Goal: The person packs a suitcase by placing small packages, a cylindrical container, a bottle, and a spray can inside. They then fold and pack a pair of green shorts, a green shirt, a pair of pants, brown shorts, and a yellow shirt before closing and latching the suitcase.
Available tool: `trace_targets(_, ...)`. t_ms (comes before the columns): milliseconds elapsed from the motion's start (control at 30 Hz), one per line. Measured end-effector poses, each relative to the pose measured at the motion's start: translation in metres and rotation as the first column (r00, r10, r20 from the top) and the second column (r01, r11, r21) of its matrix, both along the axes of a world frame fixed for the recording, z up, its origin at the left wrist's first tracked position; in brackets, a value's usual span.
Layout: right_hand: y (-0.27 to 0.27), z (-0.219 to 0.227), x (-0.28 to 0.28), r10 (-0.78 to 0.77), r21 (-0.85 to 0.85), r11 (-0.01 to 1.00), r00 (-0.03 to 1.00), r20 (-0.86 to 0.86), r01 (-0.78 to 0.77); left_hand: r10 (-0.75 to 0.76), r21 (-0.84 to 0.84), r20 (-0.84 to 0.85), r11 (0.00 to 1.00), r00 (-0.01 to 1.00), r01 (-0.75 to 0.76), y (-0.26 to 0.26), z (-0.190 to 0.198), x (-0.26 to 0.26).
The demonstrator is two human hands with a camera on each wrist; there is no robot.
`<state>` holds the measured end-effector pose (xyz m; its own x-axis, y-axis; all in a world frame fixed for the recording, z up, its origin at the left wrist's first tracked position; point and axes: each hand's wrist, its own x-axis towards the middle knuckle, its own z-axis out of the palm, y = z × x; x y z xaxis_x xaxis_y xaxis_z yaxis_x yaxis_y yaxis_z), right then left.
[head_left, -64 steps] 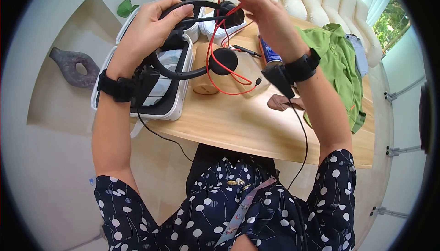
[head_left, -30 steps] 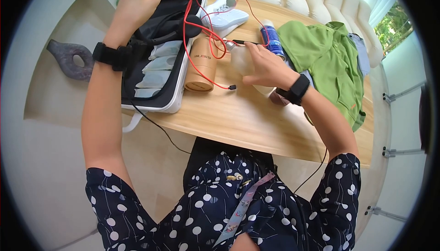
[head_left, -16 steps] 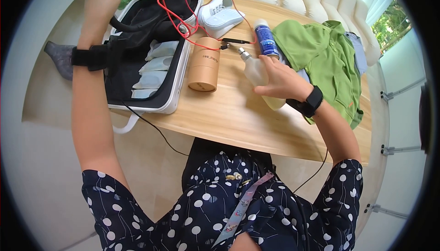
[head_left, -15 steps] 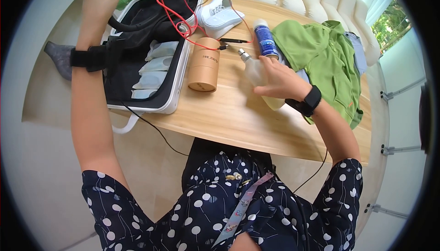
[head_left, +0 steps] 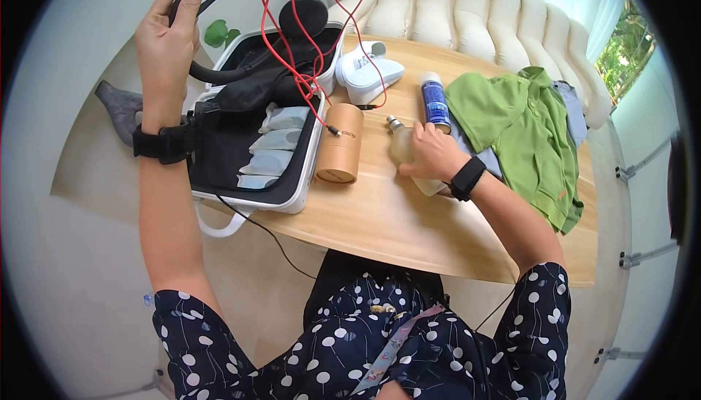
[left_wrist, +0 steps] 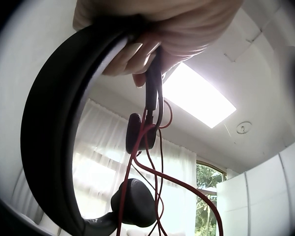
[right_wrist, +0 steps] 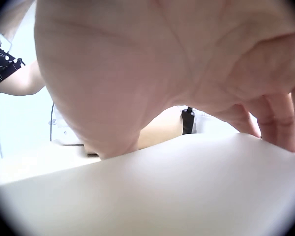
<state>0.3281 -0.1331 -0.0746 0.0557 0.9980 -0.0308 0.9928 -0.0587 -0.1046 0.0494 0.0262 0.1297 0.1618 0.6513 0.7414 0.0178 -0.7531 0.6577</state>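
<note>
The left hand's (head_left: pixel 166 55) curled grip is holding the headphones (head_left: pixel 304 17) over the open suitcase (head_left: pixel 308 166), where packets (head_left: pixel 274 140) are already lying, while the right hand (head_left: pixel 437 154) is apparently clasping the spray bottle (head_left: pixel 399 147) on the desk (head_left: pixel 380 217), with canister (head_left: pixel 339 153), shoes (head_left: pixel 374 74) and green shirt (head_left: pixel 488 106) lying outside.

Cable plug (head_left: pixel 334 130) now over cardboard tube (head_left: pixel 340 153)

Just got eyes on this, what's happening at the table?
A person's left hand holds up a black headset with a red cable dangling, above an open white suitcase that has pale packets in it. Their right hand grips a spray-topped bottle lying on the table, beside a cardboard tube and a blue can.
</note>
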Motion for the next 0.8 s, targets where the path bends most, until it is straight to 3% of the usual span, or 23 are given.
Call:
trace_targets(133, -0.002, 0.002, -0.004, -0.056, 0.076, 0.996, 0.998, 0.022, 0.054, -0.053, -0.018, 0.065, 0.998, 0.996, 0.054, -0.006, 0.003, -0.003)
trace_targets(267, -0.005, 0.048, -0.018, -0.1, 0.018, 0.995, 0.994, 0.047, 0.099, -0.058, -0.038, 0.077, 0.997, 0.995, 0.062, -0.01, 0.009, -0.009)
trace_targets(333, -0.001, 0.058, -0.016, -0.044, 0.262, 0.964, 0.998, -0.035, 0.051, -0.078, -0.047, 0.094, 0.995, 0.993, 0.082, -0.011, 0.01, -0.009)
trace_targets(400, 0.003, 0.064, -0.012, -0.048, 0.291, 0.953, 0.99, -0.135, 0.086, -0.102, -0.048, 0.112, 0.993, 0.988, 0.108, -0.014, 0.013, -0.01)
trace_targets(467, 0.012, 0.059, -0.003, 0.116, 0.546, 0.838, 0.978, -0.173, -0.003, -0.134, -0.086, 0.143, 0.985, 0.981, 0.147, -0.02, 0.016, -0.01)
trace_targets(500, 0.022, 0.054, 0.005, 0.213, 0.518, 0.853, 0.952, -0.219, -0.071, -0.139, -0.08, 0.144, 0.985, 0.98, 0.151, -0.023, 0.018, -0.01)
trace_targets(533, 0.035, 0.048, 0.01, 0.211, 0.524, 0.849, 0.953, -0.216, -0.069, -0.167, -0.094, 0.168, 0.978, 0.972, 0.184, -0.026, 0.02, -0.01)
trace_targets(600, 0.059, 0.044, 0.006, 0.445, 0.627, 0.763, 0.831, -0.333, -0.157, -0.198, -0.096, 0.191, 0.971, 0.961, 0.219, -0.029, 0.024, -0.009)
trace_targets(633, 0.063, 0.056, -0.005, 0.498, 0.614, 0.771, 0.76, -0.418, -0.167, -0.247, -0.11, 0.208, 0.955, 0.946, 0.274, -0.029, 0.025, -0.009)
trace_targets(667, 0.068, 0.061, -0.014, 0.509, 0.623, 0.762, 0.759, -0.407, -0.177, -0.292, -0.121, 0.226, 0.938, 0.929, 0.325, -0.031, 0.026, -0.01)
trace_targets(733, 0.078, 0.07, -0.033, 0.678, 0.686, 0.686, 0.554, -0.482, -0.242, -0.309, -0.061, 0.212, 0.943, 0.927, 0.328, -0.035, 0.026, -0.006)
trace_targets(800, 0.075, 0.083, -0.056, 0.721, 0.675, 0.687, 0.377, -0.582, -0.271, -0.331, -0.088, 0.229, 0.929, 0.915, 0.359, -0.033, 0.024, -0.007)
